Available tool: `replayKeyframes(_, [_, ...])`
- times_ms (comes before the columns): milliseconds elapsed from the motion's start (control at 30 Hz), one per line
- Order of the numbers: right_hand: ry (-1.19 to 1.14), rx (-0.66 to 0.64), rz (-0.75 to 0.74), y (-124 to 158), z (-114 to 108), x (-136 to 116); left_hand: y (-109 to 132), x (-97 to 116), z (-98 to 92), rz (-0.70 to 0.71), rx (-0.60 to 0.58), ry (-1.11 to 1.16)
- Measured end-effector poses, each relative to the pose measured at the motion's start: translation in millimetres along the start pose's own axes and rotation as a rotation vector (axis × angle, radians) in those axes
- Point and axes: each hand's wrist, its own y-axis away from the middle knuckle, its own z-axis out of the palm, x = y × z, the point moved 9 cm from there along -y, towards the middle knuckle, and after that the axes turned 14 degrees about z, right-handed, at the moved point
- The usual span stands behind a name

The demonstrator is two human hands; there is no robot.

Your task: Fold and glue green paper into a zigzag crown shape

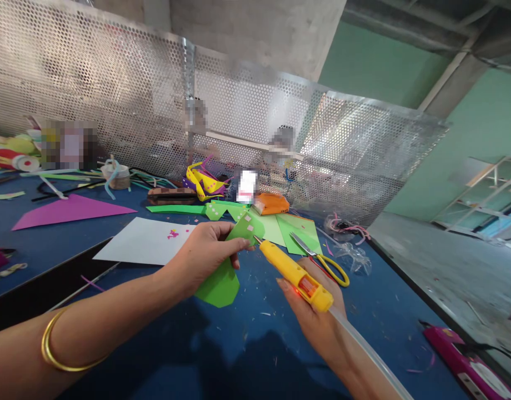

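My left hand (205, 253) is closed on a folded green paper piece (224, 280) with small pink squares on it, held above the blue table. My right hand (317, 314) grips a yellow glue gun (295, 273), a clear glue stick trailing from its back. The gun's metal tip points at the upper edge of the green paper, right by my left fingertips. A gold bangle is on my left wrist.
Yellow-handled scissors (324, 261) lie just beyond the gun on light green paper sheets (297, 228). A white sheet (145, 241) and a purple paper triangle (72, 211) lie to the left. A perforated metal screen (239, 111) backs the blue table (247, 344). A pink tool (464, 361) sits at the right edge.
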Motion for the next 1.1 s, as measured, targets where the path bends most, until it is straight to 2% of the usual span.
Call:
replayKeyframes(567, [0.014,0.022,-0.036,0.4,-2.2,-3.1,0.2,-0.4,0.3,-0.005,0.003,-0.001])
replayKeyframes(1100, [0.017,0.03,-0.008,0.4,-2.7,-2.3,-0.4,1.7,1.5,0.01,-0.003,-0.004])
